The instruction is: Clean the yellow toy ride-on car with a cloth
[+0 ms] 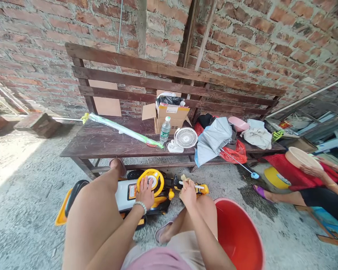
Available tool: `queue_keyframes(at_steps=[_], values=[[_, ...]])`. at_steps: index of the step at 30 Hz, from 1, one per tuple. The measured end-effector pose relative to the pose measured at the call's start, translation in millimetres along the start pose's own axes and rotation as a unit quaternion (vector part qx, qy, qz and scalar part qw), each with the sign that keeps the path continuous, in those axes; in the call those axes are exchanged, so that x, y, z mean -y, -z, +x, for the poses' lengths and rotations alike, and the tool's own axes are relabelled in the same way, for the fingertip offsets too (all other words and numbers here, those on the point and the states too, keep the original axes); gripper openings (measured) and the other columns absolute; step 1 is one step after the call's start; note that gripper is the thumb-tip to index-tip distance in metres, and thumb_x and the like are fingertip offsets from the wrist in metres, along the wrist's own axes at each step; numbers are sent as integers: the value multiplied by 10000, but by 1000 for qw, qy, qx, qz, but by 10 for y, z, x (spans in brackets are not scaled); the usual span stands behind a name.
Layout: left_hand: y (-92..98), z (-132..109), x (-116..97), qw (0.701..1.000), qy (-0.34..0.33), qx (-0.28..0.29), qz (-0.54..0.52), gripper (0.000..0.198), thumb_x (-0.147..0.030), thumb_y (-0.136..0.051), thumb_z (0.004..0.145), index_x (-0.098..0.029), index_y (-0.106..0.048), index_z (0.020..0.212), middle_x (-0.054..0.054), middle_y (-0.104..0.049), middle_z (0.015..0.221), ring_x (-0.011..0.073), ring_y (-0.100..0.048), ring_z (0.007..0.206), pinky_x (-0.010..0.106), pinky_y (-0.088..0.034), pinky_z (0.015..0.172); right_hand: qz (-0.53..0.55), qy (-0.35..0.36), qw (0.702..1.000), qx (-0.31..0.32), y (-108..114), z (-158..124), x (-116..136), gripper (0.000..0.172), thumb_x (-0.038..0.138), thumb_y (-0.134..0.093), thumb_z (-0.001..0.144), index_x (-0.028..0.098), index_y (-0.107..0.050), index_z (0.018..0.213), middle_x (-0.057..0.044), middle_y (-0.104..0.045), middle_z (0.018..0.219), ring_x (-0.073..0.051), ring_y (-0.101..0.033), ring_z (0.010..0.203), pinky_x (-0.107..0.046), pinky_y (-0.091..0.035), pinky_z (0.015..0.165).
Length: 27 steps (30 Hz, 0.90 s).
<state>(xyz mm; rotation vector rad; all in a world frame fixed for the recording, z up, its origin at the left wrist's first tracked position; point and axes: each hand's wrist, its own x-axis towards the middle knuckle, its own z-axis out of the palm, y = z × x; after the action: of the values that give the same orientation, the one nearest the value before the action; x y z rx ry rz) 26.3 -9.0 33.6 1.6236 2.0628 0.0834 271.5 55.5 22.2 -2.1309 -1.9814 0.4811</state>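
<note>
Your left hand lies spread on the car's yellow wheel, your right hand, just right of the wheel, pinches a pale piece, and the basin right of the car holds nothing visible, so early going, I judge.

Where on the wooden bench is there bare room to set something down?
The left end of the bench is bare, between its left edge and the green roll, plus the front strip below that roll. From the box rightward it is crowded: bottle, fan, umbrella, red bag, cloths. The floor left of the toy car is bare too.
</note>
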Motion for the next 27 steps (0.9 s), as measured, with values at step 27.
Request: queue_keyframes(at_steps=[27], values=[[19, 9, 16, 1000, 0, 7, -24, 726, -234, -423, 1016, -217, -291, 1730, 88, -46, 1846, 350, -38, 1706, 682, -417, 1222, -48, -34, 992, 111, 4, -244, 39, 670, 122, -483, 906, 122, -566, 1571, -211, -445, 1639, -296, -623, 1349, -349, -484, 1129]])
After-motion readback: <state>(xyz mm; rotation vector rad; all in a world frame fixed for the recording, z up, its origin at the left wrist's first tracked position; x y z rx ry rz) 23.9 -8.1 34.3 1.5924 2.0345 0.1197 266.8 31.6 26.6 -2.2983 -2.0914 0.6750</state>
